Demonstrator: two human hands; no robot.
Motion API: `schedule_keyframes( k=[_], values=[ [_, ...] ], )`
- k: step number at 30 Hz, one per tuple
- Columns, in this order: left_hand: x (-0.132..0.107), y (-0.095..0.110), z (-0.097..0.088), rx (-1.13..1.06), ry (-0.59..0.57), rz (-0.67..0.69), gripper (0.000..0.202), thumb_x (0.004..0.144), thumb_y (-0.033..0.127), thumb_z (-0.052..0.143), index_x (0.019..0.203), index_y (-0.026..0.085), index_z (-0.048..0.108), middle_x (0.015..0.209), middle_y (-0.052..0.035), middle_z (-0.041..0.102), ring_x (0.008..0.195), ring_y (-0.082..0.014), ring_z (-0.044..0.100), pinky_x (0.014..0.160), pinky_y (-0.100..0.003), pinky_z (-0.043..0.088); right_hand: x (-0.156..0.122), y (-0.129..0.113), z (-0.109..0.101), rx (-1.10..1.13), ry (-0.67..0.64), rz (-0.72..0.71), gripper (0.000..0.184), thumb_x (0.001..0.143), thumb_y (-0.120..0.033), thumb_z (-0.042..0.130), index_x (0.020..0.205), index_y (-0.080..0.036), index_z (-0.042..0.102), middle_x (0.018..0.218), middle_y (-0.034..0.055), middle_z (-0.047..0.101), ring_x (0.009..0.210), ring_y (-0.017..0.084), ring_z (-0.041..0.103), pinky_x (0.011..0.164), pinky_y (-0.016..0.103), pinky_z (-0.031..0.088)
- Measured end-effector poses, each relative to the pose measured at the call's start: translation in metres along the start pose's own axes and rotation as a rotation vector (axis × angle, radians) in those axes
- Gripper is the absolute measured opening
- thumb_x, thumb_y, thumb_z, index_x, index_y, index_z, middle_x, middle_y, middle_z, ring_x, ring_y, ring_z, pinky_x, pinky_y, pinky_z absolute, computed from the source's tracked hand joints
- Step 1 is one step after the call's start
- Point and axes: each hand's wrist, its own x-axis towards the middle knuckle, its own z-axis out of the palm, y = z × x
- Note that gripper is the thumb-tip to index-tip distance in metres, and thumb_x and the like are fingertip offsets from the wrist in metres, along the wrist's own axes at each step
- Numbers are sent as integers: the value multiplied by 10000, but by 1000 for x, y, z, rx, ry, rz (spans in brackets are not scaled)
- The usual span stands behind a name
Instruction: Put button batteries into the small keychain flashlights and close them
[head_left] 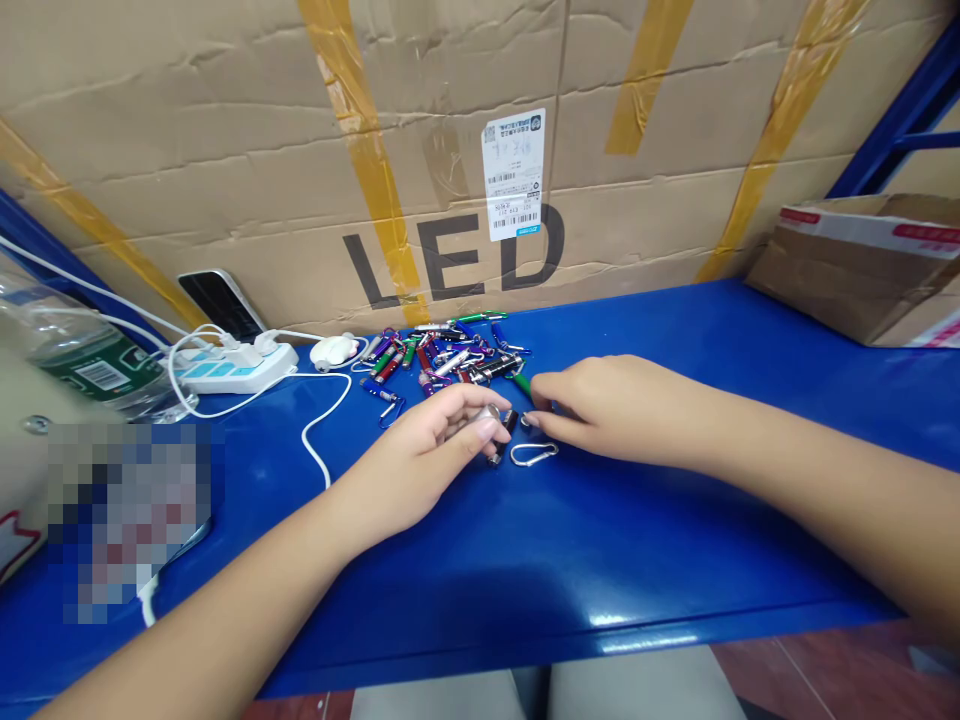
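My left hand (431,450) is closed round a small silver cylinder (489,411), which looks like a mini flashlight, held between thumb and fingers. Just beyond the thumb tip is a black mini flashlight (504,440); whether the hand touches it I cannot tell. My right hand (589,405) reaches in from the right with curled fingers. At its fingertips sits a small dark and silver piece (526,421), partly hidden. A silver carabiner clip (534,455) lies on the table between the hands. Behind them spreads a pile of colourful mini flashlights (450,355) with carabiners.
A large cardboard box (285,190) stands along the back of the blue table (600,560). On the left are a power strip (240,368) with white cables, a phone (219,303) and a plastic bottle (97,365). An open carton (847,270) is at right.
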Motion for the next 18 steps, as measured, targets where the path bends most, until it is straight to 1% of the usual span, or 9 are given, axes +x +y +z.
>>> schedule_keyframes(
  k=[2,3,7,10,13,16,18],
  values=[
    [0,1,0,15,-9,-9,236,953,314,490,1134,176,552,956,-45,664,836,-128,618,686,-250,464,1,-2,1,-18,33,26,331,937,-458,421,931,-191,616,795,82,691,656,200,618,523,258,286],
    [0,1,1,25,-16,-15,236,954,312,487,1135,176,554,958,-47,664,837,-129,617,689,-251,466,2,-3,3,-28,43,26,338,937,-462,419,948,-185,611,799,87,692,668,206,626,527,260,292],
    [0,2,1,57,-30,-43,241,950,325,495,1134,187,568,966,-41,670,850,-129,614,712,-251,472,7,-6,14,-53,28,-15,261,945,-327,396,970,-176,608,774,83,687,674,218,642,533,271,298],
    [0,2,1,50,-13,-56,236,942,326,511,1123,190,578,960,-32,673,847,-122,618,740,-245,481,8,-4,16,-11,37,-22,223,920,-272,410,924,-180,613,761,73,680,647,209,623,529,270,278],
    [2,1,1,34,25,-63,240,921,325,552,1114,187,586,964,-29,679,858,-121,627,791,-250,491,6,-1,11,189,136,-55,185,902,-269,440,864,-183,599,721,39,654,607,160,570,532,254,275],
    [3,0,1,1,68,-69,253,885,313,608,1103,186,591,980,-31,689,904,-131,637,833,-256,498,3,-1,7,441,253,-139,167,898,-264,450,837,-178,579,663,1,609,568,118,509,544,233,295],
    [2,0,2,-29,82,-64,233,874,303,622,1069,179,595,948,-30,697,892,-133,645,824,-255,508,2,-3,7,525,292,-193,166,899,-266,453,828,-174,572,656,-7,594,567,110,493,551,226,300]
  ],
)
